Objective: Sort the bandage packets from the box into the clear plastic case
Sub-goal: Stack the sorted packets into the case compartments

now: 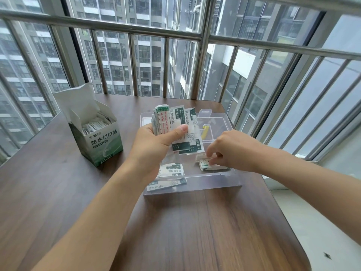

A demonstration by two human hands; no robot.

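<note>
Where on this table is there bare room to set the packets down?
Bare wood lies between the clear case and the table's near edge, and left of the box. It is crowded inside the case, where the left hand and right hand hold packets.

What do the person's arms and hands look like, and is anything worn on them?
Both forearms are bare as far as the picture shows: no sleeves are in view. The left hand and the right hand carry no gloves, and no ring, watch or bracelet shows. The one clearly visible nail, on the left thumb, is short and unpainted.
</note>
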